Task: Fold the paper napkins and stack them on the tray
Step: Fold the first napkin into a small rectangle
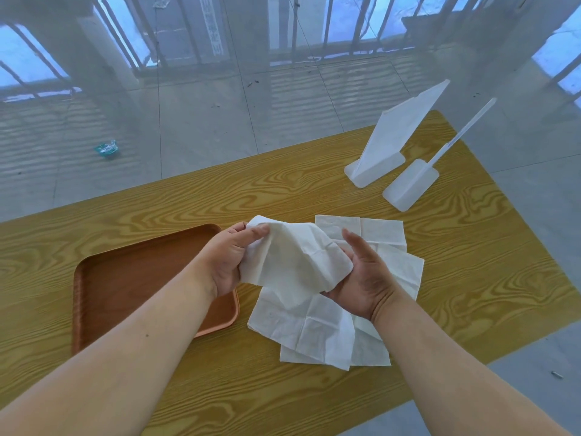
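Crumpled white napkin (295,256), both hands (226,256)

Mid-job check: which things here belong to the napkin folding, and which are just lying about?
Job: held napkin, in left hand and right hand; loose napkins on the table; brown tray.
Lying about: tall white stand; low white stand beside it; crumpled wrapper on the floor.

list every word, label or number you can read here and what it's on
None can be read.
Vertical strip of dark characters behind the sheer curtain: too blurred to read.
Crumpled teal wrapper on the tiled floor: any print too small to tell.
White paper napkins, brown wooden tray, two white plastic stands: no text visible.
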The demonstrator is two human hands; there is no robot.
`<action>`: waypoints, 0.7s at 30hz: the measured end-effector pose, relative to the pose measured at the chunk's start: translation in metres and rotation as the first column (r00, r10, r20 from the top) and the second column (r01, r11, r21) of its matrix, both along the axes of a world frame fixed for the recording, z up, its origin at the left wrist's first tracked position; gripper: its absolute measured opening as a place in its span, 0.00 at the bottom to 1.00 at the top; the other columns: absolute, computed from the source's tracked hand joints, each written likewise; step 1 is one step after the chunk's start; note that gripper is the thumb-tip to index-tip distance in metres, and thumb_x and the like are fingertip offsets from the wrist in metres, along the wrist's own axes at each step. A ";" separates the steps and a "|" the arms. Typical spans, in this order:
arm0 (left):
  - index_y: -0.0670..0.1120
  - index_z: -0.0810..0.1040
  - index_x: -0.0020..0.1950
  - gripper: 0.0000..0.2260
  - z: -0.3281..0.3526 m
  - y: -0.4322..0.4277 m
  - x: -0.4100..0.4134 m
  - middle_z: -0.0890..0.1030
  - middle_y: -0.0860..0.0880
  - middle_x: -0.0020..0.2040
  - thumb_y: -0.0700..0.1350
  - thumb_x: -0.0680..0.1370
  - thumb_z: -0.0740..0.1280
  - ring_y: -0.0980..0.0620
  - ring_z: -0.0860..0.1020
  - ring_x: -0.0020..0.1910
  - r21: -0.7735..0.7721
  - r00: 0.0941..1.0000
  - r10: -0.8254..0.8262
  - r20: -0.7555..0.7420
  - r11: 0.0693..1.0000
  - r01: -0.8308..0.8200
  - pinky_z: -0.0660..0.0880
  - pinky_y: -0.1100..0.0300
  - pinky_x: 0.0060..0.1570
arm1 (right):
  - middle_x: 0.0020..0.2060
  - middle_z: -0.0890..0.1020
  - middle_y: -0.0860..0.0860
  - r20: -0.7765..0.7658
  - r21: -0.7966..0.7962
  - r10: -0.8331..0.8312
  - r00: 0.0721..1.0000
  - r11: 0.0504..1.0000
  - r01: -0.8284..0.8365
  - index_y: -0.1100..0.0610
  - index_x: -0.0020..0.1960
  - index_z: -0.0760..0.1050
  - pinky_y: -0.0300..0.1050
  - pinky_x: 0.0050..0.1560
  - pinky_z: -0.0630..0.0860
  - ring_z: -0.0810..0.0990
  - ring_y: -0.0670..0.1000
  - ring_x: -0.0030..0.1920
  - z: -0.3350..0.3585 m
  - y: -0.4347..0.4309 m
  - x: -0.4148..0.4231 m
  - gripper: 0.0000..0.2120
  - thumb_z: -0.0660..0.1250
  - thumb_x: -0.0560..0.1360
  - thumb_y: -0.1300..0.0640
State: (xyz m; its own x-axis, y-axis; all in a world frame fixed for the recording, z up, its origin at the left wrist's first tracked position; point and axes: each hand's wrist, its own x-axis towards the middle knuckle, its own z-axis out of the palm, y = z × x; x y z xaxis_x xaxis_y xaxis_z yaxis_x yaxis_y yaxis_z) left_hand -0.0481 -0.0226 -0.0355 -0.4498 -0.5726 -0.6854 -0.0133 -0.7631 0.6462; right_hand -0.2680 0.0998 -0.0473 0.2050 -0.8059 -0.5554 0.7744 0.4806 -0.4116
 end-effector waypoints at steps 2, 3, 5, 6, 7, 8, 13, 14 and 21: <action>0.47 0.78 0.60 0.18 0.000 -0.001 0.002 0.84 0.42 0.56 0.47 0.74 0.78 0.43 0.84 0.51 0.005 0.999 0.049 -0.014 0.999 -0.049 0.83 0.44 0.51 | 0.68 0.81 0.60 -0.053 0.058 -0.043 0.998 0.997 0.047 0.58 0.75 0.75 0.61 0.70 0.73 0.80 0.61 0.66 -0.001 -0.003 0.006 0.34 0.72 0.74 0.42; 0.46 0.78 0.62 0.19 0.000 -0.003 0.004 0.83 0.41 0.58 0.47 0.75 0.78 0.42 0.83 0.54 0.009 0.997 0.069 -0.022 0.998 -0.069 0.82 0.42 0.55 | 0.67 0.82 0.59 -0.085 0.088 -0.047 0.995 0.995 0.054 0.56 0.74 0.76 0.62 0.72 0.72 0.80 0.61 0.66 -0.003 -0.004 0.009 0.34 0.73 0.73 0.42; 0.40 0.77 0.69 0.23 0.002 -0.005 0.006 0.82 0.37 0.63 0.47 0.77 0.76 0.40 0.83 0.59 0.024 0.994 0.103 -0.033 0.994 -0.102 0.80 0.41 0.59 | 0.64 0.83 0.57 -0.129 0.121 -0.022 0.991 0.992 0.037 0.56 0.71 0.78 0.61 0.72 0.72 0.81 0.59 0.66 -0.005 -0.003 0.014 0.30 0.72 0.74 0.43; 0.38 0.75 0.72 0.26 0.003 -0.006 0.007 0.82 0.37 0.66 0.47 0.77 0.76 0.39 0.83 0.62 0.035 0.993 0.115 -0.038 0.993 -0.113 0.81 0.42 0.59 | 0.62 0.84 0.56 -0.143 0.133 -0.006 0.990 0.991 0.025 0.56 0.69 0.79 0.60 0.70 0.74 0.82 0.59 0.64 -0.005 -0.003 0.016 0.26 0.72 0.75 0.45; 0.38 0.74 0.74 0.27 0.003 -0.007 0.009 0.82 0.37 0.68 0.47 0.78 0.75 0.38 0.82 0.65 0.044 0.992 0.119 -0.046 0.992 -0.117 0.82 0.43 0.60 | 0.60 0.85 0.56 -0.158 0.143 0.017 0.987 0.990 0.005 0.56 0.67 0.80 0.57 0.67 0.77 0.83 0.58 0.62 -0.005 -0.003 0.019 0.23 0.72 0.75 0.48; 0.38 0.74 0.74 0.27 0.004 -0.008 0.011 0.81 0.36 0.68 0.47 0.78 0.75 0.37 0.81 0.66 0.054 0.992 0.115 -0.051 0.992 -0.112 0.82 0.44 0.59 | 0.58 0.86 0.55 -0.174 0.149 0.048 0.984 0.989 -0.022 0.56 0.65 0.81 0.55 0.63 0.79 0.84 0.56 0.59 -0.005 -0.003 0.021 0.20 0.72 0.75 0.51; 0.44 0.81 0.61 0.14 0.003 -0.010 0.022 0.85 0.40 0.58 0.48 0.77 0.75 0.41 0.85 0.53 0.008 0.998 0.039 0.047 0.999 -0.039 0.82 0.41 0.54 | 0.49 0.85 0.56 -0.387 0.185 0.029 0.922 0.982 0.046 0.59 0.59 0.81 0.51 0.48 0.81 0.84 0.54 0.46 -0.002 -0.018 0.017 0.08 0.69 0.80 0.62; 0.45 0.82 0.59 0.13 0.003 -0.010 0.025 0.86 0.42 0.55 0.48 0.78 0.75 0.43 0.86 0.50 -0.013 0.996 0.031 0.084 0.999 -0.030 0.82 0.42 0.53 | 0.46 0.85 0.55 -0.437 0.186 0.017 0.899 0.980 0.072 0.58 0.56 0.81 0.50 0.45 0.80 0.84 0.53 0.43 -0.001 -0.021 0.013 0.06 0.69 0.80 0.62; 0.46 0.88 0.55 0.09 0.002 -0.012 0.030 0.89 0.43 0.55 0.48 0.83 0.70 0.47 0.87 0.48 -0.142 0.958 -0.090 0.272 0.981 0.133 0.83 0.53 0.43 | 0.44 0.85 0.55 -0.638 0.199 0.143 0.757 0.980 -0.017 0.61 0.55 0.84 0.47 0.40 0.76 0.81 0.51 0.39 0.008 -0.029 -0.010 0.08 0.67 0.82 0.61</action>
State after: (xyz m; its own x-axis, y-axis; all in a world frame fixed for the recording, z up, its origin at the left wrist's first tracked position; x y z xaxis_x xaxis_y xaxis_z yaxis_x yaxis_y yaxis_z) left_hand -0.0186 -0.0343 -0.0336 -0.3332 -0.6393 -0.6931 -0.2777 -0.6359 0.7201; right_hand -0.2775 0.0713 -0.0395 -0.1936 -0.6832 -0.7041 0.3090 0.6387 -0.7047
